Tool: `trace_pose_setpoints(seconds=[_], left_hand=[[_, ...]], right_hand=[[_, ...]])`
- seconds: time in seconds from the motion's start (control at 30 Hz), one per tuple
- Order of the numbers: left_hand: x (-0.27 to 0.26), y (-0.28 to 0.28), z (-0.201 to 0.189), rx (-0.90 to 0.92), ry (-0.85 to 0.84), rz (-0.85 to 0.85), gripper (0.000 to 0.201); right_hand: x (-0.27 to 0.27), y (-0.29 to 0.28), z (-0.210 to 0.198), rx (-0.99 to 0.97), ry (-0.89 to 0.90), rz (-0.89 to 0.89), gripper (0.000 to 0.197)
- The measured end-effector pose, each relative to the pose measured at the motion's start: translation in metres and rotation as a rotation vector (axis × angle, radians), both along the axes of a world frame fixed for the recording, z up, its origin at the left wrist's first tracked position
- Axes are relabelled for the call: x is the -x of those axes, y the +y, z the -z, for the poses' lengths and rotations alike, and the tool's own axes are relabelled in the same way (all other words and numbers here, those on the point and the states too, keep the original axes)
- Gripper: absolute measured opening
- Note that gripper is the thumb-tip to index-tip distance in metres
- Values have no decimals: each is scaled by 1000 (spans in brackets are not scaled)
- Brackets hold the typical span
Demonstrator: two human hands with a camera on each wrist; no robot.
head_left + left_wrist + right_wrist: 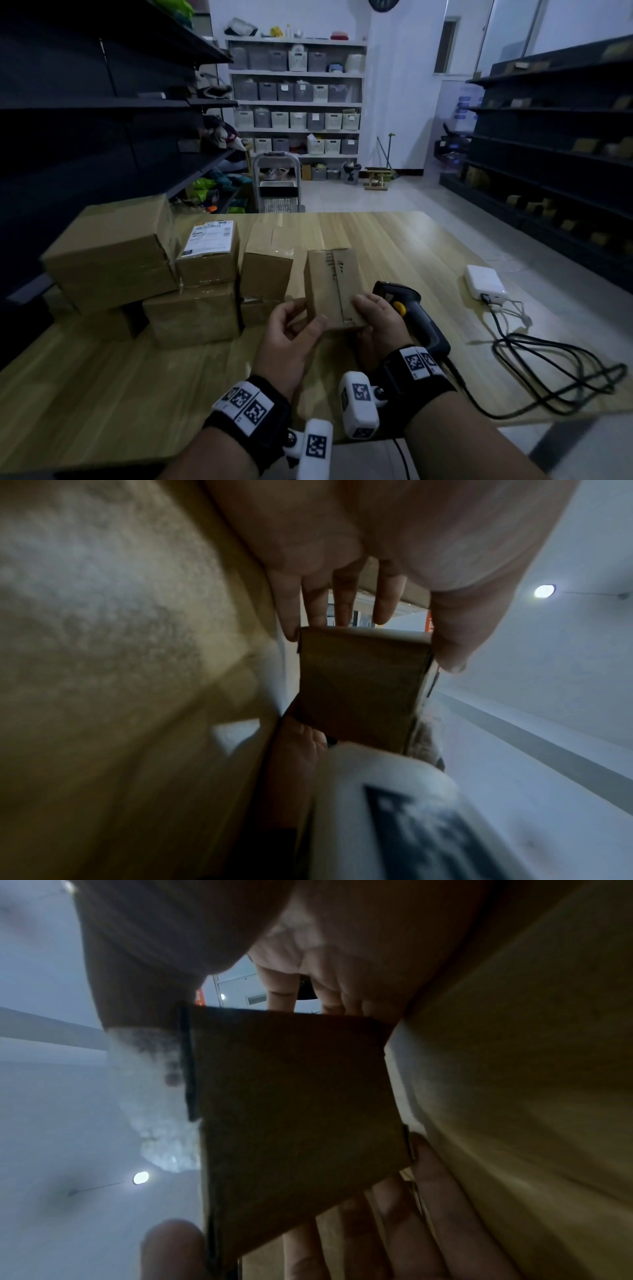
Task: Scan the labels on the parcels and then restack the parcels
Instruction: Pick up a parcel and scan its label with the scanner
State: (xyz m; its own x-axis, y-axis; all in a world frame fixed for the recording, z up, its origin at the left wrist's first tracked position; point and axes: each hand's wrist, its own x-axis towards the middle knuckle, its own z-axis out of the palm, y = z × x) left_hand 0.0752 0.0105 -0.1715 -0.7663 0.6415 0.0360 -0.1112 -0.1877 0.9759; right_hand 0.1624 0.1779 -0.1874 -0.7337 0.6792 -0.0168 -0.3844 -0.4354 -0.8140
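Head view: both hands hold one small flat parcel [330, 287] above the near middle of the wooden worktop [394, 246]. The left hand [291, 337] grips its near left corner, thumb over the top face and fingers curled underneath. The right hand [378, 320] holds the near right edge, fingers lying on the top face. The parcel tilts, its far end raised; its upper face shows printed marks, no white label. A black barcode scanner [411, 308] with a yellow trigger lies on the worktop just behind the right hand. A stack of parcels [164, 270] stands to the left; one box in it carries a white label [209, 238] facing up. A white power adapter [484, 281] sits at the right edge of the worktop, well apart from the hands, its black cable [555, 373] coiled beside it. Left wrist view: the left hand [342, 561] pinches the parcel [359, 685] across its width, thumb on one edge and a finger on the other; this grip is closed on the parcel. Right wrist view: the right hand [308, 947] has the parcel [294, 1104] between thumb and fingers, so its grip is also closed on it; fingers of the left hand [411, 1218] reach in from below.
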Motion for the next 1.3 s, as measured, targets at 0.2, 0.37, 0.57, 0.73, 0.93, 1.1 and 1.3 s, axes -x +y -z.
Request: trace_pose_setpoints(seconds=[0.2, 0.37, 0.57, 0.73, 0.93, 1.1, 1.3], left_hand=[[-1, 0, 2, 38, 74, 27, 77], [-2, 2, 4, 61, 129, 24, 54], [6, 6, 9, -46, -124, -11, 73], [12, 7, 12, -88, -200, 80, 64], [13, 9, 18, -72, -31, 26, 97], [8, 7, 13, -60, 31, 75, 77], [3, 6, 6, -51, -18, 70, 41]], right_hand=[[6, 2, 4, -70, -16, 42, 125], [4, -1, 2, -52, 1, 20, 119], [3, -1, -3, 36, -47, 34, 84], [5, 2, -6, 128, -47, 31, 85], [1, 8, -13, 104, -26, 57, 58], [-6, 0, -9, 71, -20, 70, 59], [-11, -8, -15, 65, -21, 72, 55]])
